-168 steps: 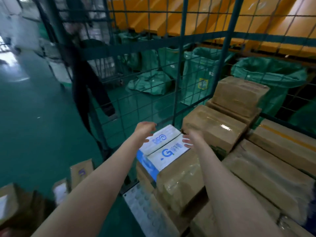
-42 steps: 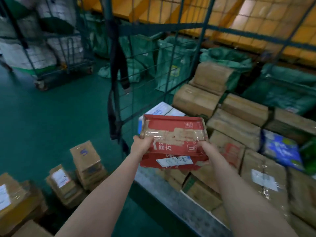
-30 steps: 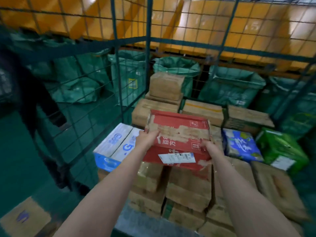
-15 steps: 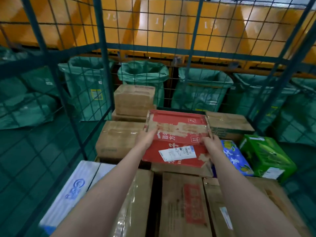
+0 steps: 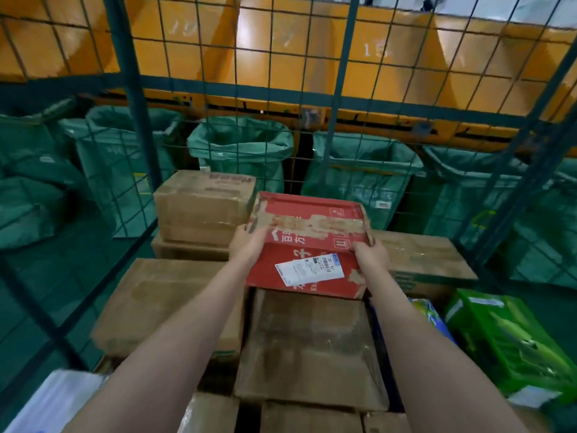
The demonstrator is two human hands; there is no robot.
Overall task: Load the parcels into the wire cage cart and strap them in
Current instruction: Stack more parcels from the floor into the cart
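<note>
A scuffed red parcel [image 5: 307, 242] with a white label tilts over the brown parcels [image 5: 312, 348] inside the green wire cage cart [image 5: 132, 89], perhaps not fully resting yet.

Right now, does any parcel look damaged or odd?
Yes. The red box, gripped by the left hand and right hand, has its print peeled off in a band across the top, baring brown cardboard.
</note>
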